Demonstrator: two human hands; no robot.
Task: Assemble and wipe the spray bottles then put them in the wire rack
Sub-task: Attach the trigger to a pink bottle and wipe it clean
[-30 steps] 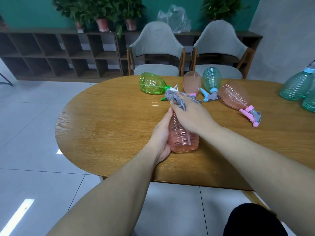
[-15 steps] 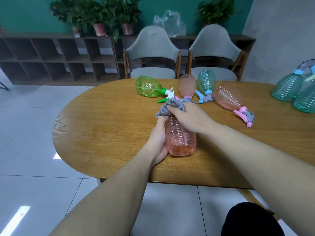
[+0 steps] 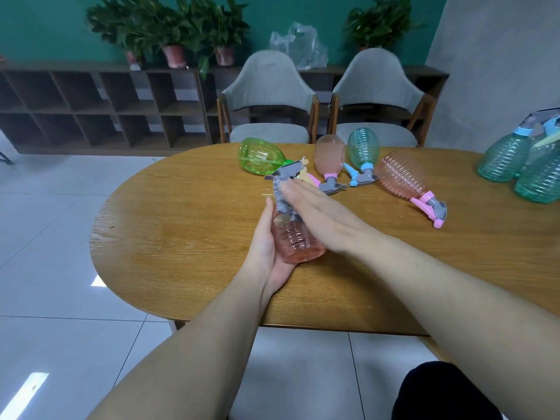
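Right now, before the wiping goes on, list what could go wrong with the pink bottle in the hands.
1. The right hand lies flat on the grey cloth, fingers straight, so the cloth could slip off the pink bottle.
2. The left hand only cradles that bottle from one side; a hard wipe might roll it out.
3. The green bottle lies just beyond and could get knocked.

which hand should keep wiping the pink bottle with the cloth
The right hand: it lies flat over the grey cloth at the neck of the pink spray bottle. The left hand cradles the bottle's body from below, so it is busy steadying.
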